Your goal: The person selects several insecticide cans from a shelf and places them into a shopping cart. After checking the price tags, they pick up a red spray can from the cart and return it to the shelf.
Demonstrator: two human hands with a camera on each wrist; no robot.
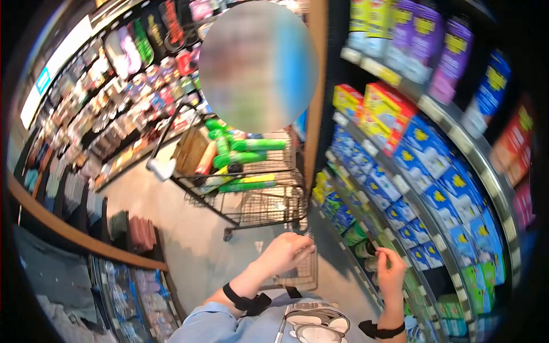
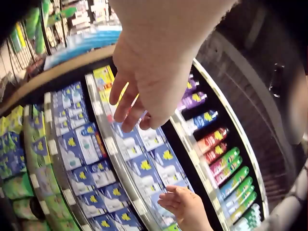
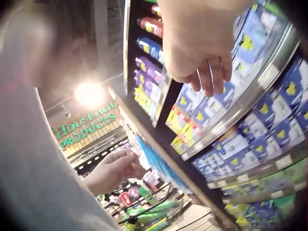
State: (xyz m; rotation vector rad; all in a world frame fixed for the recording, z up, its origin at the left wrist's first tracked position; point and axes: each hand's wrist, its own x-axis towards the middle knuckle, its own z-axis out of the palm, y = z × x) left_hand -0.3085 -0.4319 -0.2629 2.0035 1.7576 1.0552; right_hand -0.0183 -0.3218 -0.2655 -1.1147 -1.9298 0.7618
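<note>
My left hand (image 1: 287,251) is in front of my body with its fingers loosely bent and nothing in them. To the right, my right hand (image 1: 392,273) hangs in front of the shelf, also holding nothing. In the left wrist view the fingers of the left hand (image 2: 147,86) hang over rows of blue boxes (image 2: 144,168) with yellow emblems. The right wrist view shows the right hand (image 3: 202,55) with its fingers hanging loosely, overlapping the same kind of boxes (image 3: 252,41). Red and yellow boxes (image 1: 380,111) stand on that shelf beside the blue ones.
A black wire shopping cart (image 1: 266,208) stands ahead, carrying green-wrapped items (image 1: 246,154). Tall purple packs (image 1: 420,28) line the upper right shelf. On the left are a shelf of folded cloths (image 1: 140,231) and a wooden edge (image 1: 86,243). Grey tiled floor (image 1: 194,246) lies between.
</note>
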